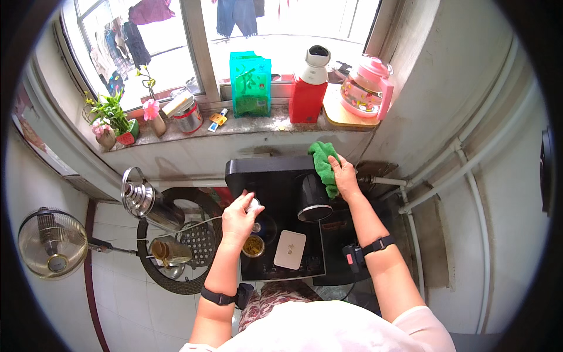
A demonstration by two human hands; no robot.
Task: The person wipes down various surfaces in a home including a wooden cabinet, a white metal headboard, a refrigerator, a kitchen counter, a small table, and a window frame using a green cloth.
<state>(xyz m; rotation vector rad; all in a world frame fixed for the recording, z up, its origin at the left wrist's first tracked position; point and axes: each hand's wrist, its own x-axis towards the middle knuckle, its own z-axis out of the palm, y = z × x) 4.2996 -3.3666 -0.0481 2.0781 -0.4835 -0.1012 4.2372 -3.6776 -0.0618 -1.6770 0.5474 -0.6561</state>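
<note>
My right hand (345,176) grips a green cloth (324,167) at the right end of a black box-shaped appliance (272,165). Beside that hand, at the appliance's right front, is a black cup-like container (314,198) with a silver rim. My left hand (237,218) has its fingers on a small white round object (254,205) at the appliance's left front. A pale cable runs up to near this hand. Below the hand sit a jar with yellow contents (254,245) and a white rectangular box (290,249), both on a black glass-topped cooktop (264,275).
At left, a round dark-rimmed table (143,259) holds a steel thermos (160,209) and an amber jug (171,253). A fan (53,244) stands farther left. On the windowsill are plants, a can, a green bag (250,86), a camera on a red box (308,99) and a glass kettle (365,90). Pipes line the right wall.
</note>
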